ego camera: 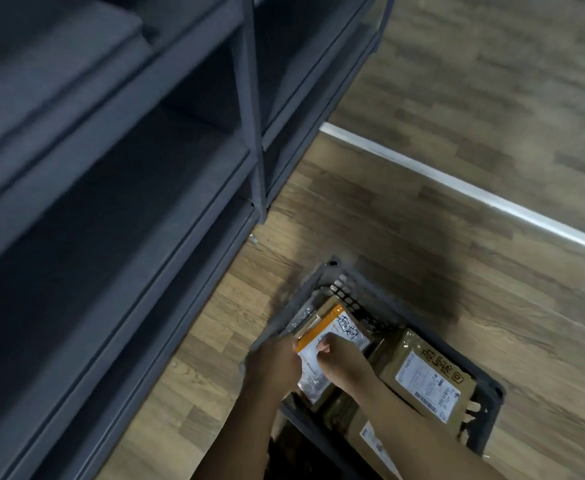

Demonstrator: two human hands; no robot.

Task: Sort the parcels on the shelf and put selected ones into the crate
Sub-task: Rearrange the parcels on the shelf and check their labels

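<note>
Down in the black crate [491,390], the left hand [273,365] and right hand [341,363] pinch the flat orange-edged mailer pouch [313,381] with curled fingers [323,348]; it looks light, floppy and slick, best held by its edges.

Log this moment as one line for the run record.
left hand: grips white parcel | right hand: grips same parcel | parcel: over crate, above brown parcels | release: not yet
</note>
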